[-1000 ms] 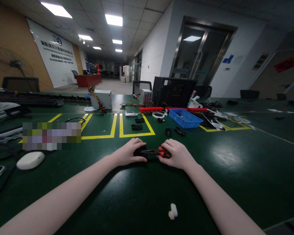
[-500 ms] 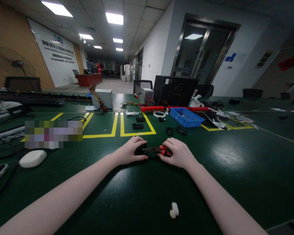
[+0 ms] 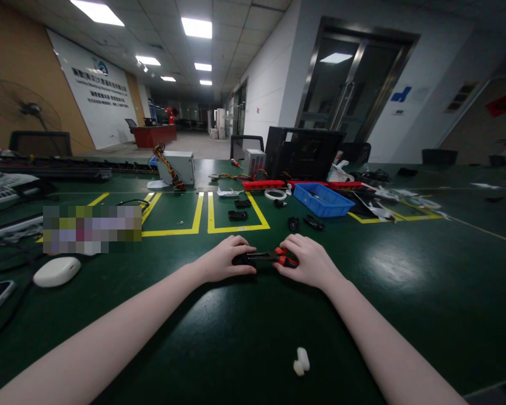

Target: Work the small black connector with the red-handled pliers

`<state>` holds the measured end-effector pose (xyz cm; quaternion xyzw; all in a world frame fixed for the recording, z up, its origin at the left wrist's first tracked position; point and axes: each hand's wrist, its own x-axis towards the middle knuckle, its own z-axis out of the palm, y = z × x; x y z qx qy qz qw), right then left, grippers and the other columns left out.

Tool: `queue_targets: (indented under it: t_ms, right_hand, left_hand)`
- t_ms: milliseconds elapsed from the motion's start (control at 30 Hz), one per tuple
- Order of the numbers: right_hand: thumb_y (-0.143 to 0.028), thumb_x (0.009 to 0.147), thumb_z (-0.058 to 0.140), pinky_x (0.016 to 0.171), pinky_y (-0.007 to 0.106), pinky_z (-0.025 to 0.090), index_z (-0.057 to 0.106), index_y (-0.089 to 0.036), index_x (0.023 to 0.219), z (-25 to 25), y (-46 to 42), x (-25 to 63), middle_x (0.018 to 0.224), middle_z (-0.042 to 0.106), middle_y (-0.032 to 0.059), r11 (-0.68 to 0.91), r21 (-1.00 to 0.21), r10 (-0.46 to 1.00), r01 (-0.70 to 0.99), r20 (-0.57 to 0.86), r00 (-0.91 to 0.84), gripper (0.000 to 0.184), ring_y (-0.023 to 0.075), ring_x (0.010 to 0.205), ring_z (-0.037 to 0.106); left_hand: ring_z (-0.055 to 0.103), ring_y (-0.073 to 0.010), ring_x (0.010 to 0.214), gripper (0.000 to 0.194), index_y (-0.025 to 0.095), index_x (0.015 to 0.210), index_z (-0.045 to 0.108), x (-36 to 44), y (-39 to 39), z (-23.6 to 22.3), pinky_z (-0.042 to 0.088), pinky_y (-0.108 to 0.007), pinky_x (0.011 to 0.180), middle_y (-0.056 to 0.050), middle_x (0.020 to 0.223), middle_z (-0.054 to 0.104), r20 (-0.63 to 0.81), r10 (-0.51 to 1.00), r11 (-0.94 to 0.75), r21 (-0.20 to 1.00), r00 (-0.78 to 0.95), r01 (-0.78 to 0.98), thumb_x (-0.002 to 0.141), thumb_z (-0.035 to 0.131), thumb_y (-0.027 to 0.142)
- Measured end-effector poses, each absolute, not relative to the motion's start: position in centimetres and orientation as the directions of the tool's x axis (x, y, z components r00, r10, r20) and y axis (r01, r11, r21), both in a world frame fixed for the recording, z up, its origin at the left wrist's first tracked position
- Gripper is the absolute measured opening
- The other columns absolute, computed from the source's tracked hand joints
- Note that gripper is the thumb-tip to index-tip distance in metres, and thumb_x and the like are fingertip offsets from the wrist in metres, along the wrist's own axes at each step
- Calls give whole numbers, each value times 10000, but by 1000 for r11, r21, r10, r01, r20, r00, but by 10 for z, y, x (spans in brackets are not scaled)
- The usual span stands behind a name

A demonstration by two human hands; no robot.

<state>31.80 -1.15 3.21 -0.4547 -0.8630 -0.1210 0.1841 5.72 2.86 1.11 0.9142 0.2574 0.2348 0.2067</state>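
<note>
On the dark green table, my left hand (image 3: 223,260) is curled over a small black part (image 3: 239,260) and holds it down. My right hand (image 3: 306,261) is wrapped round the red and black handles of a pair of pliers (image 3: 270,257). The pliers' dark jaws point left and meet the black part between my two hands. Most of the black part is hidden under my left fingers.
A small white piece (image 3: 300,361) lies near the front edge. A white mouse (image 3: 56,271) sits at the left. Beyond my hands lie several small black parts (image 3: 238,215), a blue bin (image 3: 322,200), red strips (image 3: 262,184), a power supply (image 3: 177,167) and a black computer case (image 3: 301,153).
Both hands stay on the black part and the pliers, with only slight shifts. The view has tilted a little.
</note>
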Motion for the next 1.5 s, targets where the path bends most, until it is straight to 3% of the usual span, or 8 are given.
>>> queue_targets:
  t_ms: [267,733,967,1267,1500]
  right_hand:
    - [-439,788,605,680,306,427,592,-192,830,31,-10,317,840,602,54,555,53,754,830,390,-529,251,185,776,552]
    - [-429,782,614,688,304,422,591,-200,826,31,2,320,828,594,54,587,72,734,806,372,-568,235,188,777,543]
    - [-435,789,611,703,310,426,595,-192,862,32,8,322,854,598,60,597,56,731,800,373,-572,254,193,799,551]
    - [-430,783,608,686,301,427,580,-194,818,25,8,322,833,588,56,576,62,748,815,363,-556,240,188,782,539]
    - [-458,797,593,692,302,423,580,-201,814,28,5,322,831,585,52,542,69,776,838,340,-530,258,188,786,542]
  left_hand:
    - [454,-281,1238,524,235,1312,551,57,32,6,379,-473,1061,-121,1326,481,363,563,-790,498,742,356,844,649,450]
    - [469,-285,1228,546,207,1298,565,60,38,6,388,-471,1055,-139,1320,498,368,548,-808,464,751,363,817,682,438]
    - [414,-316,1291,443,257,1239,617,60,40,9,355,-521,1061,-111,1429,421,345,538,-820,424,769,383,841,651,449]
    - [492,-289,1187,413,242,1167,664,61,43,4,400,-484,1029,-111,1276,527,388,554,-815,435,737,383,816,676,458]
    - [490,-286,1161,442,216,1229,621,60,37,5,422,-466,1012,-123,1244,499,417,567,-822,338,710,459,854,616,450]
